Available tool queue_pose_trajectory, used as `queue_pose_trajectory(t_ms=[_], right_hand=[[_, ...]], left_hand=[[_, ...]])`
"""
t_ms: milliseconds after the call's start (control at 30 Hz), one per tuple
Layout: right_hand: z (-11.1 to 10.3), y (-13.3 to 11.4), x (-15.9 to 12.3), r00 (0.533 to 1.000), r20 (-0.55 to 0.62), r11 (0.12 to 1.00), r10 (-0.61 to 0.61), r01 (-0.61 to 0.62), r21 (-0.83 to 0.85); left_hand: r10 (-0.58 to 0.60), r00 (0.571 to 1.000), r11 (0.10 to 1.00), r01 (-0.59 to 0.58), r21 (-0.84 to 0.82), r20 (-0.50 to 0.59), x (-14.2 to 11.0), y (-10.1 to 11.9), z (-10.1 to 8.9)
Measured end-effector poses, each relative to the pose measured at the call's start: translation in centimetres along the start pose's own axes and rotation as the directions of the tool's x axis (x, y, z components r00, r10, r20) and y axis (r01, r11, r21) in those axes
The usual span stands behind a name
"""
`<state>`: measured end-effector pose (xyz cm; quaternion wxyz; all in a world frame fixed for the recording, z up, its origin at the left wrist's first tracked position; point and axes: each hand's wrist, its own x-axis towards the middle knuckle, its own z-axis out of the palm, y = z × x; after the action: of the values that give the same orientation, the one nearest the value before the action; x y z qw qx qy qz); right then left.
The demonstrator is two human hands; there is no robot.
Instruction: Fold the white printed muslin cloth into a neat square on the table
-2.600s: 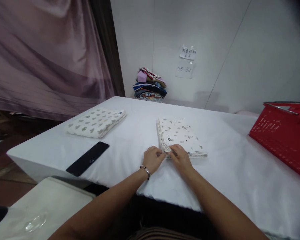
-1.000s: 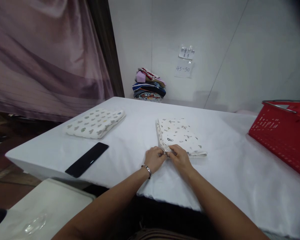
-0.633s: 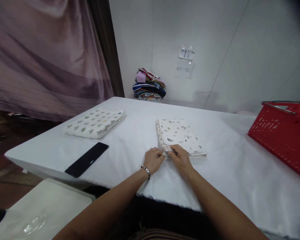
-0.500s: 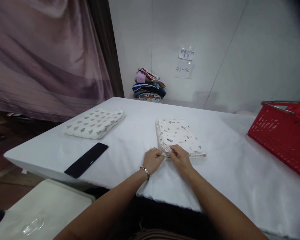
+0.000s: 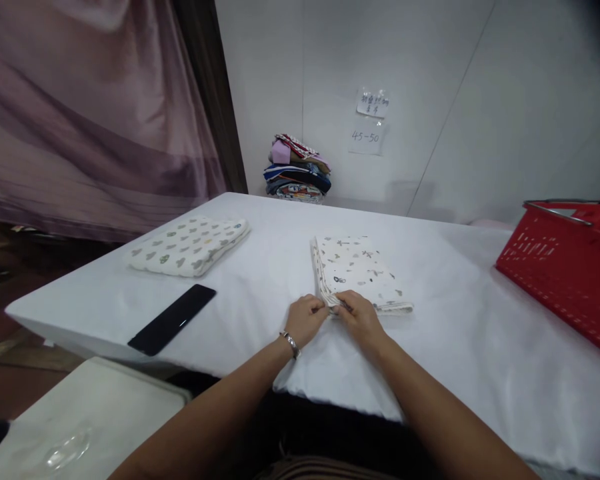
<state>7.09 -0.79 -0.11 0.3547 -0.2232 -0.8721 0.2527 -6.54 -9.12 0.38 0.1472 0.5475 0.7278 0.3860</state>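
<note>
Dimmish, flat indoor light, greyish cast. White table (image 5: 267, 230) brightest, soft shading in its creases. Faint blocky shadow low on far wall (image 5: 280, 67), right of centre. Thin glare streak on black slab (image 5: 167, 327), left; glints on pale flat surface (image 5: 110, 393), near left. Floor (image 5: 10, 377) murky. Print on centre cloth (image 5: 357, 270) slightly soft. Wide-angle stretch at edges; far right corner darkened, blurred.

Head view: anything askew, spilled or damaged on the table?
No spill or damage shows. The black slab lies aslant, its near end close to the edge of the white table, where it might get knocked. The folded cloth at the right hand looks unevenly layered at its near left corner.
</note>
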Motion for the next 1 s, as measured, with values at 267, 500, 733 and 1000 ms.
queue_pose_trajectory(t_ms=[267, 500, 733, 1000], right_hand=[[-0.6, -0.8, 0.1, 0.981, -0.031, 0.971, 0.191, -0.184, 0.154], [0.4, -0.9, 0.1, 0.983, -0.105, 0.988, 0.152, -0.147, 0.048], [0.8, -1.0, -0.5, 0.997, 0.013, 0.977, -0.081, 0.082, -0.196], [0.8, -1.0, -0.3, 0.997, 0.040, 0.966, -0.061, 0.069, -0.249]], left_hand=[[-0.025, 1.000, 0.999, 0.025, 0.039, -0.003, 0.1, -0.1, 0.2], [-0.017, 1.000, 0.999, 0.017, 0.038, -0.004, 0.2, 0.0, 0.2], [0.017, 1.000, 0.999, -0.016, 0.041, -0.014, 0.1, -0.2, 0.2], [0.018, 1.000, 0.999, -0.017, 0.032, -0.011, 0.2, -0.1, 0.1]])
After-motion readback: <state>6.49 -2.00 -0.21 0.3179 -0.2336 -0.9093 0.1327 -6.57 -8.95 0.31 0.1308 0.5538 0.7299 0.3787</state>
